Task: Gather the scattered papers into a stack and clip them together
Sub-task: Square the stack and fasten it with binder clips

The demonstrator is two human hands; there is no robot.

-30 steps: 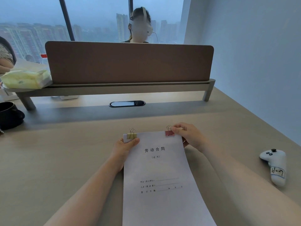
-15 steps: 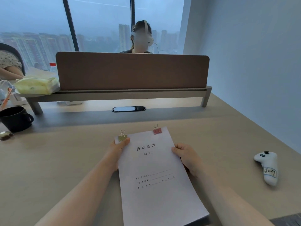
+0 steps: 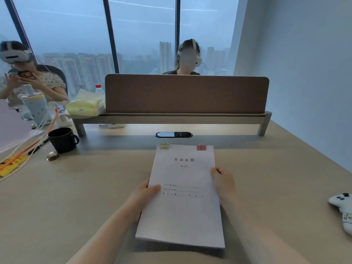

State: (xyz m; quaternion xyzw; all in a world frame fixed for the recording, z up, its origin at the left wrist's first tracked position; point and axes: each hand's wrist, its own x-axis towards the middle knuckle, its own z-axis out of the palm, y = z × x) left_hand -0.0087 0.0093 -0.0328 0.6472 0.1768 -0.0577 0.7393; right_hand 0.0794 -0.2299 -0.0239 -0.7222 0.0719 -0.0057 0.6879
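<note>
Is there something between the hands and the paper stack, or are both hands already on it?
Nothing visible stands between them. The left hand holds the paper stack at its left edge, the right hand at its right edge. The gold clip and the red clip sit on its top edge.

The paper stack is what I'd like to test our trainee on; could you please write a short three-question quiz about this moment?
1. True or false: only one binder clip sits on the paper stack.
2. Which hand grips the stack's right edge? A) left hand B) right hand C) neither
3. Fill in: the black mug stands to the ____ of the stack.

Key
1. False: a gold clip and a red clip both sit on the top edge.
2. B: the right hand grips there; the left hand holds the left edge.
3. Left.
</note>
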